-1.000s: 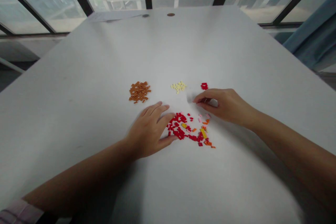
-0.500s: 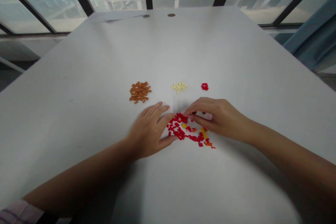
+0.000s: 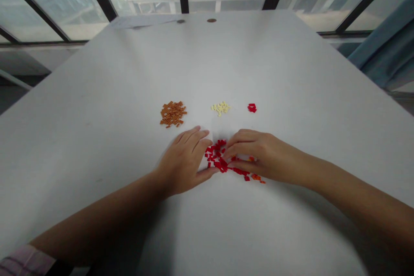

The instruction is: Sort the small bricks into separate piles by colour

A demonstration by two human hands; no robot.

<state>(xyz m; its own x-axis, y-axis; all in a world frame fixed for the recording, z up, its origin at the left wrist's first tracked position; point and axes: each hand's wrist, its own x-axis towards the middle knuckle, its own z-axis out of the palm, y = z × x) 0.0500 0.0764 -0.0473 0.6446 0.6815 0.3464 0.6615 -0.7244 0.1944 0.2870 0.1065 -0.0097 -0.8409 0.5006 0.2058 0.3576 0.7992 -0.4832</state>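
A loose pile of small red building bricks lies on the white table between my hands, with a few orange bricks at its right end. My left hand rests on the tabletop at the pile's left side, fingers spread, thumb and forefinger on either side of the red bricks. Over the middle of the pile, my right hand is bent downward with its thumb and fingertips drawn together among the bricks. Whatever lies between those fingertips is hidden. The hand also covers part of the pile's right side.
Beyond my hands sit a heap of brown bricks, a small group of pale yellow bricks and a few red bricks. Two round discs are set near the far table edge, before the windows. A blue curtain hangs at right.
My right hand has moved down and slightly left into the pile, covering the yellow bricks that showed before. My left hand has stayed in place.
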